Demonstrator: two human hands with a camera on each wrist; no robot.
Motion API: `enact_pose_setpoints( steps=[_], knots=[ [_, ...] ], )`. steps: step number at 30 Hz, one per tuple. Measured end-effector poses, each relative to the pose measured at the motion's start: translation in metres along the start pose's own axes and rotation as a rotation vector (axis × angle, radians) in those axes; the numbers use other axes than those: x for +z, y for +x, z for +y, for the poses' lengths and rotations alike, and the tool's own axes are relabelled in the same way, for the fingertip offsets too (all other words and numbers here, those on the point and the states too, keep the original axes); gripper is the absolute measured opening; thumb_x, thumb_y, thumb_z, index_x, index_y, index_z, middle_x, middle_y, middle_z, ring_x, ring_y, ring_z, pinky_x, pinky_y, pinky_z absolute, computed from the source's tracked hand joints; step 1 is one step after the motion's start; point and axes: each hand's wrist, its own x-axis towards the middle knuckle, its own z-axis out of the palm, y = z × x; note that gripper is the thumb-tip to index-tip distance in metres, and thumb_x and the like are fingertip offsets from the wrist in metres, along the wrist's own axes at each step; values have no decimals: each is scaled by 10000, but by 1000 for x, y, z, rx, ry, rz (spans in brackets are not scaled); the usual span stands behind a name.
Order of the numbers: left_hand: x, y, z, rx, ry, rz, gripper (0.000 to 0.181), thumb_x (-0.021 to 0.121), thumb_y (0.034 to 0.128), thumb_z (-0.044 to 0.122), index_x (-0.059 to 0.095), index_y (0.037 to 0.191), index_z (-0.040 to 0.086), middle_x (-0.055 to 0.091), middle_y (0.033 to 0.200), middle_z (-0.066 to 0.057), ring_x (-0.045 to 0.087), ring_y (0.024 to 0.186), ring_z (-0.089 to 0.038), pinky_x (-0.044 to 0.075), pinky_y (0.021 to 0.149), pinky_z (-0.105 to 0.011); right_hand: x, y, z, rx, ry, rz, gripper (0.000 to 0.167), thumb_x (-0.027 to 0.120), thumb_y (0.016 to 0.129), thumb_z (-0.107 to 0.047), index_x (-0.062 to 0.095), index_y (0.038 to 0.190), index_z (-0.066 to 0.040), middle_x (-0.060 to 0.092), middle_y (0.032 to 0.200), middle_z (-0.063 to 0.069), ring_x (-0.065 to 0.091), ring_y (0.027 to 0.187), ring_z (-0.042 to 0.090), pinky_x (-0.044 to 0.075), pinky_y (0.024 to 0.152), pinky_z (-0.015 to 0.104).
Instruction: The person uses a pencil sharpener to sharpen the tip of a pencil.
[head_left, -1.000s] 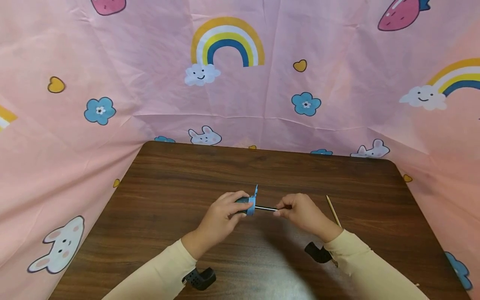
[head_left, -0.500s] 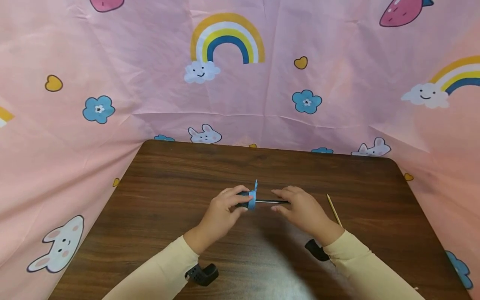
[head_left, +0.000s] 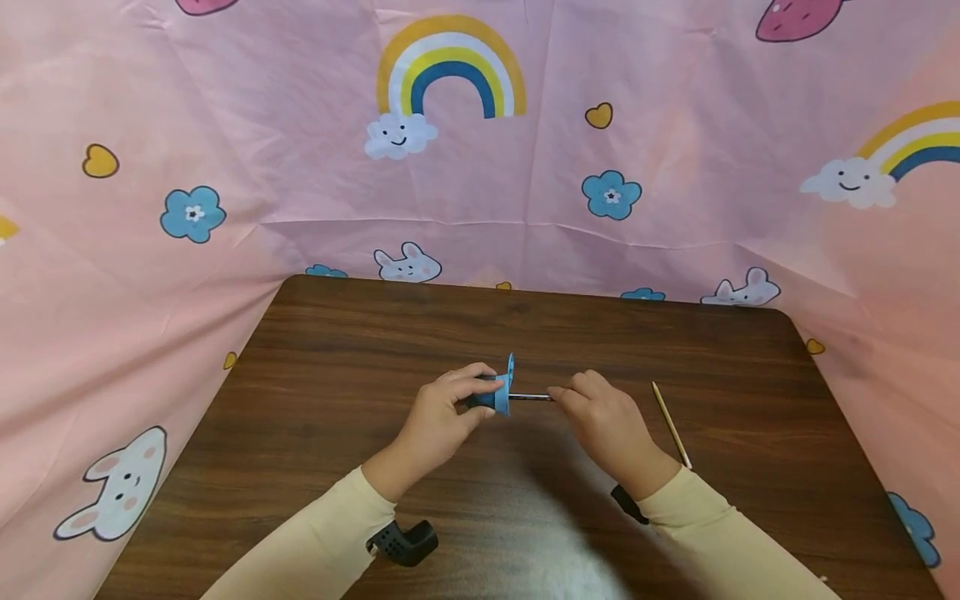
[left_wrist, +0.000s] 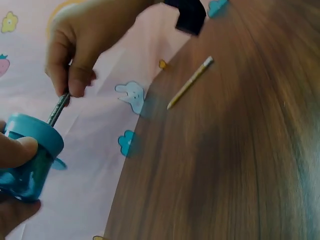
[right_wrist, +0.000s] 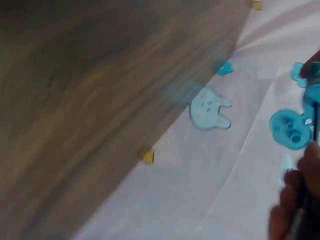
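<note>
My left hand (head_left: 435,421) grips a small blue sharpener (head_left: 502,395) with a translucent body, held sideways above the table. Its round lid (right_wrist: 290,130) stands flipped up on the far side. A dark pencil (head_left: 529,397) runs from the sharpener's opening to my right hand (head_left: 611,421), whose thumb and fingers pinch it. In the left wrist view, the pencil (left_wrist: 58,110) enters the blue top (left_wrist: 34,131) at a slant, with the right fingers close above. The pencil's inner end is hidden in the sharpener.
A yellow pencil (head_left: 671,423) lies on the dark wooden table (head_left: 360,333), right of my right hand. Pink patterned cloth (head_left: 315,125) hangs behind and at both sides of the table. Black wrist mounts (head_left: 408,543) sit under the sleeves.
The right fingers loosened around the dark pencil half a second ago and now pinch it nearer the sharpener. The left hand still grips the sharpener; the head view has tilted slightly.
</note>
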Motion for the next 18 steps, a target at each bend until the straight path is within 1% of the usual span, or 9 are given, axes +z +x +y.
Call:
enact_pose_setpoints(
  steps=[2,4,6,7,9,13,15,18],
  knots=[
    [0,-1,-1,87,89,3,339,740,798,-55,743,1107,83,641,1213,3,579,1115,-195,553,771,-264,-3,1,-3,105,78,-88,153,793,754,-25,751,900,-41,569,732,0,508,651,111,477,528,233],
    [0,-2,-4,170,155,2,331,737,799,-59,748,1095,89,640,1214,-8,569,1127,-198,555,795,-291,-6,3,-5,202,149,-174,110,769,793,-58,753,902,-52,581,735,-22,516,649,80,479,555,222],
    [0,-2,-7,224,177,1,332,732,799,-73,748,1091,83,639,1214,-33,562,1149,-209,552,840,-322,-9,5,-6,269,197,-233,85,739,828,-68,754,911,-58,589,741,-34,513,641,58,464,555,213],
    [0,-2,-8,243,183,4,334,733,794,-80,749,1087,80,642,1209,-45,563,1150,-214,548,858,-340,-10,6,-6,286,214,-251,81,727,841,-71,752,917,-58,596,749,-37,515,642,51,462,558,213],
    [0,-2,-10,262,185,8,335,736,789,-84,752,1081,80,645,1200,-55,562,1150,-215,542,877,-354,-11,7,-5,293,229,-262,83,722,847,-74,752,924,-60,598,754,-42,503,639,38,456,558,211],
    [0,-1,-12,270,173,22,333,740,788,-74,750,1084,78,644,1204,-45,562,1152,-214,546,866,-336,-13,8,-4,315,227,-278,83,720,853,-82,751,928,-66,597,762,-52,499,645,35,451,560,215],
    [-1,-2,-13,268,164,43,330,745,785,-66,749,1085,71,642,1210,-41,564,1152,-219,556,837,-319,-15,8,-2,331,218,-281,83,721,854,-86,751,930,-71,598,768,-56,501,651,39,452,566,223],
    [-4,-2,-13,268,140,91,328,751,775,-63,746,1082,51,642,1217,-51,571,1144,-230,566,798,-308,-18,7,0,355,215,-264,85,722,850,-86,749,929,-70,601,778,-53,517,665,53,459,576,241]
  ],
)
